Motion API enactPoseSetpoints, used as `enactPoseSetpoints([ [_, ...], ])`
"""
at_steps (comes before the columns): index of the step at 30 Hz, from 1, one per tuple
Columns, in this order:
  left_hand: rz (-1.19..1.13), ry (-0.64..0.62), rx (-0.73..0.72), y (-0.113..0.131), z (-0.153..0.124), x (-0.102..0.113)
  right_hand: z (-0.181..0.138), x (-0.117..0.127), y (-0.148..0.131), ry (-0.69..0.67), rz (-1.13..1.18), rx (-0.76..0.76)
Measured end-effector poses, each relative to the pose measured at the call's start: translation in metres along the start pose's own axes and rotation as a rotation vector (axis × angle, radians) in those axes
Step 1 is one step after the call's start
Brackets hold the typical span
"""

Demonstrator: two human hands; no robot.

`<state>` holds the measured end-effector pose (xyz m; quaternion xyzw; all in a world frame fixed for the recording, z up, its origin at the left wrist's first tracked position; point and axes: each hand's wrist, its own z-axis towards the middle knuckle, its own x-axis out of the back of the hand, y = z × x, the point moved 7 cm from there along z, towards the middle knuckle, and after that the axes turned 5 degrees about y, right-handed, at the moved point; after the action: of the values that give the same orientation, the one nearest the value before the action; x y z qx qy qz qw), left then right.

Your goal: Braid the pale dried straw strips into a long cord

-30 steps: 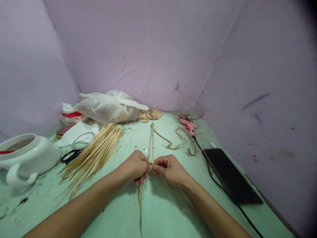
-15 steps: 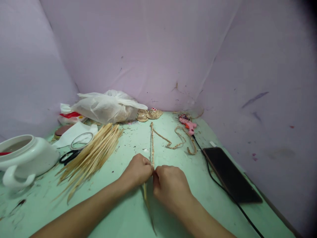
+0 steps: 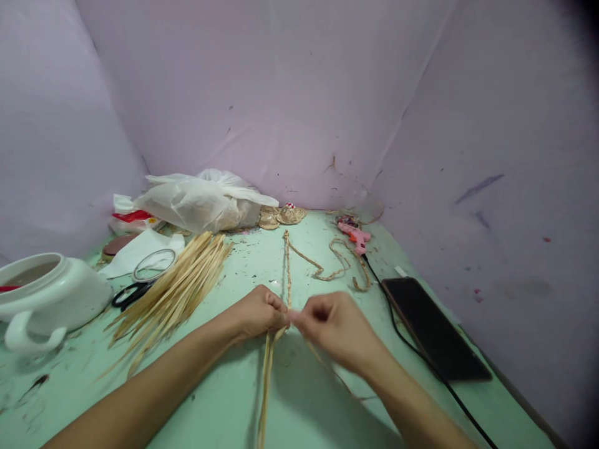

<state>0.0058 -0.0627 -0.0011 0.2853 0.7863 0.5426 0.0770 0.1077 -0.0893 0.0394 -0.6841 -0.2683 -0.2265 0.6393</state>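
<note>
**Two hands pinch a straw braid at mid-worktop**

A pale green worktop [image 3: 309, 399], speckled with bits of straw, fills the lower view, with lilac walls around it. At the back left lies a crumpled white plastic bag [image 3: 201, 202]. A white pot [image 3: 51, 296] with a handle stands at the far left edge. Between the pot and the hands, a bundle of straw strips [image 3: 178, 290] lies fanned out on the surface. A dark phone [image 3: 435, 330] lies flat to the right, with a black cable [image 3: 397, 324] running along its near side.

The left hand [image 3: 259, 312] and right hand [image 3: 337, 327] meet at the centre, fingertips touching. The left grip is closed on the near end of the braid [image 3: 287, 268], which runs straight away from the person and then bends back to the right in loose curves. The right grip is pinched on the loose strands [image 3: 266, 374] right at that end; these trail down towards the person, resting on the worktop.

Black-handled scissors [image 3: 133, 293] lie just beside the bundle's left side. A pink glue gun [image 3: 354, 235] sits at the back right, at the cable's far end. Small woven discs [image 3: 285, 216] rest against the back wall beside the bag.
</note>
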Motion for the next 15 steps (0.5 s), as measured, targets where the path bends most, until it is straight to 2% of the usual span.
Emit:
enactPoseSetpoints([
  [1, -0.007, -0.016, -0.006, 0.002, -0.001, 0.000, 0.007, 0.009, 0.006, 0.079, 0.131, -0.037],
  [2, -0.011, -0.025, -0.008, 0.003, -0.001, 0.000, 0.013, 0.010, 0.011, 0.067, 0.243, -0.078],
  [5, -0.004, -0.037, -0.017, 0.004, -0.001, 0.000, 0.016, -0.020, 0.022, -0.209, 0.487, -0.247],
  [7, 0.023, -0.034, -0.044, 0.004, 0.000, 0.001, 0.011, -0.038, 0.024, -0.327, 0.546, -0.318],
  [8, 0.039, -0.035, -0.059, 0.004, 0.000, 0.002, 0.010, -0.043, 0.025, -0.330, 0.542, -0.329],
  [12, 0.133, -0.042, -0.090, 0.001, 0.002, 0.003, 0.015, -0.041, 0.030, -0.203, 0.475, -0.277],
  [15, 0.311, 0.013, -0.088, 0.001, 0.000, 0.005, 0.021, -0.035, 0.034, -0.112, 0.478, -0.235],
])
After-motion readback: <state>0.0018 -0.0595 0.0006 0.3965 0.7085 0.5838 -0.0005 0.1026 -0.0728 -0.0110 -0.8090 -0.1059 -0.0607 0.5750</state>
